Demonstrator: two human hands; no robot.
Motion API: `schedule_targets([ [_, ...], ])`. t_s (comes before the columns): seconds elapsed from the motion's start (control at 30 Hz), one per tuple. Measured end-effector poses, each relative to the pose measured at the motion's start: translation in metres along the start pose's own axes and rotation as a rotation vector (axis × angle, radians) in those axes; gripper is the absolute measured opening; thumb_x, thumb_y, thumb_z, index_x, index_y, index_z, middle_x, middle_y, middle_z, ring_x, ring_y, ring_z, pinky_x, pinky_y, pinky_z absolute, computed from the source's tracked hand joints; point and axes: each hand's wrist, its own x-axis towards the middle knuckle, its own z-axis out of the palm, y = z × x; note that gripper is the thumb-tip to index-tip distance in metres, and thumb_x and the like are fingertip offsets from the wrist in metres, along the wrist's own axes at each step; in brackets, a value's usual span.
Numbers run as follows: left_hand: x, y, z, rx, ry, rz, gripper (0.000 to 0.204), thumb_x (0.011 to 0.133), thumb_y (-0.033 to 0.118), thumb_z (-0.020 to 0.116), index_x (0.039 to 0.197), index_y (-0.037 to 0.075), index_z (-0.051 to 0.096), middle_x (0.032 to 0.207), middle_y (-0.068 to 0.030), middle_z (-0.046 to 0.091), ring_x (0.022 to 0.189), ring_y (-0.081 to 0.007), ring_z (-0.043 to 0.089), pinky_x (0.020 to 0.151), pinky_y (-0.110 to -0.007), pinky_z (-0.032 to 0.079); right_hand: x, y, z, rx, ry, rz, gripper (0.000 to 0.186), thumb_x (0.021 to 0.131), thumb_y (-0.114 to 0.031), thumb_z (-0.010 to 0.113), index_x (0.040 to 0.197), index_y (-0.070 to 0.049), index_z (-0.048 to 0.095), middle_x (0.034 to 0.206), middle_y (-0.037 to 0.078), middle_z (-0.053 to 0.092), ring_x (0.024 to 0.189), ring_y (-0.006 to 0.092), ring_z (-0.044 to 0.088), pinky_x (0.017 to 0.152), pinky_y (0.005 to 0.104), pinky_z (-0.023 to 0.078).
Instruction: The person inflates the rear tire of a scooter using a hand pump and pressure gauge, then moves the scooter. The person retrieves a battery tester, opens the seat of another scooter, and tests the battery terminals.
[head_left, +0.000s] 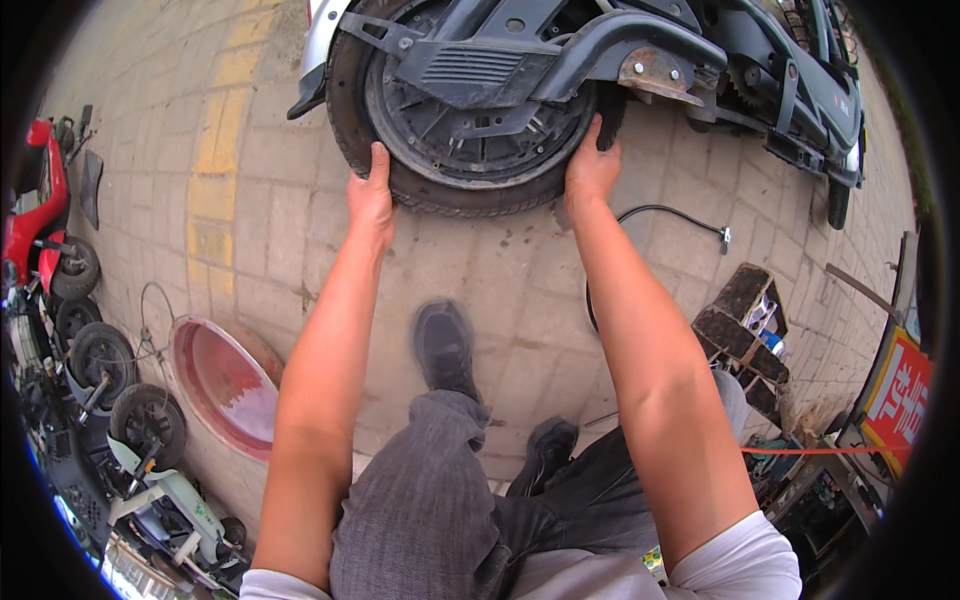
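At the top of the head view is the wheel (440, 160) of a dark electric scooter (490, 75), with a black tire (470, 203) and a dark, dusty hub. My left hand (371, 208) grips the tire at its near left side, thumb up along the sidewall. On the near right side, my right hand (593, 172) holds the same tire, its thumb also on top. The fingers of both hands are mostly hidden behind the tire. A grey slotted cover (478, 72) and a rusty bracket with bolts (660, 77) sit over and beside the wheel. Both my arms are stretched forward.
A black hose with a metal end (725, 238) curves over the paving by my right arm. A red-rimmed basin of water (230, 385) stands left. Several parked scooters (100, 365) line the left edge. To the right are a tool box (745, 325) and a red sign (897, 390).
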Motion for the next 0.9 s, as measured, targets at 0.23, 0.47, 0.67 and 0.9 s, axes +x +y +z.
schedule_targets([
  [0.23, 0.016, 0.017, 0.000, 0.118, 0.025, 0.051, 0.092, 0.080, 0.065, 0.069, 0.139, -0.002, 0.044, 0.136, -0.0103, 0.054, 0.120, -0.0218, 0.052, 0.103, -0.036, 0.039, 0.015, -0.021, -0.019, 0.205, -0.111, 0.046, 0.074, 0.090, -0.056, 0.063, 0.126, 0.007, 0.051, 0.122, 0.019, 0.061, 0.111, 0.0259, 0.056, 0.100, 0.0339, 0.040],
  [0.47, 0.033, 0.042, -0.008, 0.292, -0.017, -0.091, 0.092, 0.080, 0.068, 0.066, 0.140, 0.002, 0.045, 0.134, -0.0113, 0.055, 0.120, -0.0229, 0.052, 0.100, -0.040, 0.042, 0.032, -0.028, -0.010, -0.024, -0.180, 0.074, 0.073, 0.089, -0.055, 0.065, 0.128, 0.005, 0.052, 0.120, 0.016, 0.062, 0.108, 0.0235, 0.057, 0.096, 0.0335, 0.042],
  [0.67, 0.036, 0.054, -0.007, 0.326, -0.041, -0.102, 0.090, 0.079, 0.068, 0.068, 0.138, 0.004, 0.046, 0.127, -0.0089, 0.058, 0.109, -0.0209, 0.057, 0.089, -0.036, 0.048, 0.050, -0.038, -0.018, 0.230, -0.360, 0.209, 0.076, 0.086, -0.048, 0.072, 0.134, 0.006, 0.048, 0.131, 0.013, 0.057, 0.116, 0.0229, 0.054, 0.101, 0.0338, 0.040],
  [0.9, 0.059, 0.074, -0.007, 0.420, -0.088, -0.069, 0.094, 0.076, 0.068, 0.070, 0.139, 0.003, 0.045, 0.127, -0.0104, 0.059, 0.110, -0.0225, 0.058, 0.090, -0.037, 0.047, 0.066, -0.024, -0.015, 0.370, -0.458, 0.181, 0.074, 0.082, -0.044, 0.078, 0.132, 0.004, 0.051, 0.129, 0.012, 0.059, 0.116, 0.0220, 0.054, 0.101, 0.0343, 0.041],
])
